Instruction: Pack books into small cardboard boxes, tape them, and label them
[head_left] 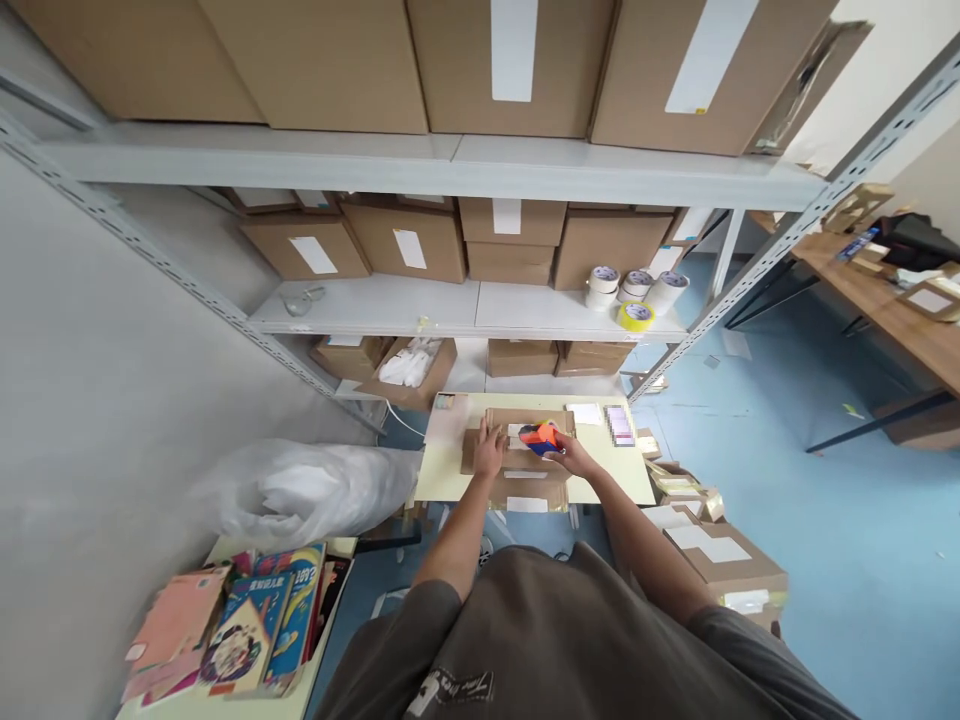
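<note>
A cardboard box (536, 486) with white labels lies on the pale yellow table (442, 485) in front of me. My right hand (574, 455) is closed round an orange and blue tape dispenser (541, 438), held over the right part of the box top. On the left part of the box rests my left hand (490, 449), its fingers apart and touching the cardboard, with nothing held in it.
A metal shelf (420, 305) with boxes and tape rolls (637, 317) rises behind the table. White papers and a phone-like object (619, 425) lie at the table's back right. Left are a plastic bag (322, 490) and books (247, 625); more boxes (724, 555) stand right.
</note>
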